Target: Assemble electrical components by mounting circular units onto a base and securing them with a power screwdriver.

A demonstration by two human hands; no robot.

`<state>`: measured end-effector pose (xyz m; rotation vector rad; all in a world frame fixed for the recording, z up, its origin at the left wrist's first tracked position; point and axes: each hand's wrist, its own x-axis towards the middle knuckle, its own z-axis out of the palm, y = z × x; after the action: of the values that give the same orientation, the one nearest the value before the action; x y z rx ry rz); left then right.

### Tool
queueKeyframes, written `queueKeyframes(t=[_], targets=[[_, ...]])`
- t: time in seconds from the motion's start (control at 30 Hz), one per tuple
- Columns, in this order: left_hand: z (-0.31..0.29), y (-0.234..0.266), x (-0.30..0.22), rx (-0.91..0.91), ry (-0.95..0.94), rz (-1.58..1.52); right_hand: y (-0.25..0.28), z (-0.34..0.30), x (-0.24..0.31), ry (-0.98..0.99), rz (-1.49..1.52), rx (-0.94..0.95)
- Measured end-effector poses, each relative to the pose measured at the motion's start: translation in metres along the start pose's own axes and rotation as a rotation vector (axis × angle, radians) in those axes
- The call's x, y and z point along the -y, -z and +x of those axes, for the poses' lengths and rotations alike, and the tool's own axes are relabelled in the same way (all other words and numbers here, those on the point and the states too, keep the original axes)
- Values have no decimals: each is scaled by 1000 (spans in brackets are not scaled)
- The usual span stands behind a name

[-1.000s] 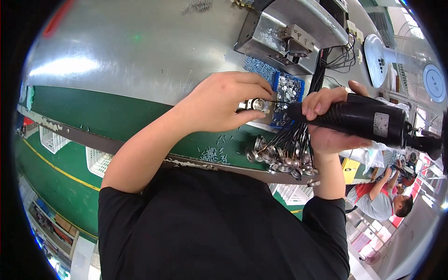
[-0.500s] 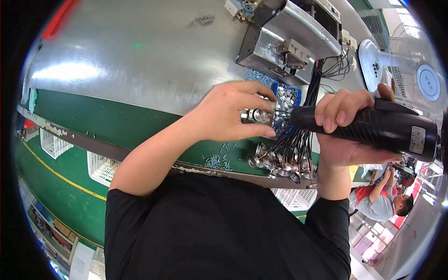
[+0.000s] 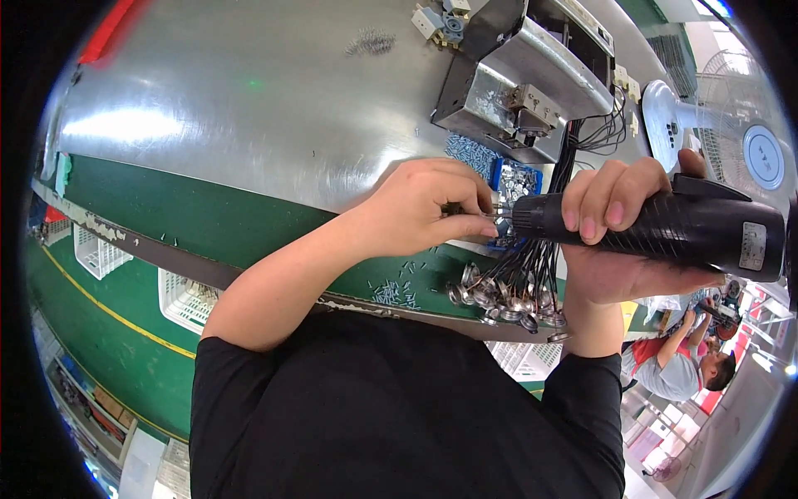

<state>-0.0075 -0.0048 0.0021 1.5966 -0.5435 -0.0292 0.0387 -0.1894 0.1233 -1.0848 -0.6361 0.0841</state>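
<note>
Our right hand is clamped on the barrel of a black power driver, fingers curled over it and palm against its near side. The driver's long axis runs almost straight across the view, nose to the left and rear end slightly closer to our body. Everything turns on where that nose points: directly at our left hand, with only the thin bit bridging the two. Our left hand is curled, thumb and fingers brought together on a small metal piece (mostly hidden by the fingers, so we cannot tell whether the bit touches it). The piece therefore lies to the left of our right hand, in line with the driver, over the near part of the table. Just beyond the bit we have a blue tray of small metal parts, with a heap of bluish screws next to it. On our side of the driver's nose lie round metal discs on black wires, and further left, loose screws.
</note>
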Motion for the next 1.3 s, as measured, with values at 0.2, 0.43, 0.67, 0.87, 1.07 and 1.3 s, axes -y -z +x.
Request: queueKeyframes(t=[0.2, 0.43, 0.67, 0.87, 1.07, 1.3], targets=[[-4, 0, 8, -69, -14, -6, 6, 3, 4, 53, 4, 17], [-5, 1, 10, -199, -36, -30, 6, 5, 4, 45, 32, 56], [-5, 5, 2, -227, -101, 48, 9, 11, 8, 93, 1, 78], [-6, 8, 1, -201, -98, 5, 6, 12, 5, 69, 6, 50], [-9, 10, -2, -159, -17, -16, 2, 14, 2, 64, 24, 47], [-8, 1, -5, -226, -3, 43, -2, 12, -3, 30, 11, 27]])
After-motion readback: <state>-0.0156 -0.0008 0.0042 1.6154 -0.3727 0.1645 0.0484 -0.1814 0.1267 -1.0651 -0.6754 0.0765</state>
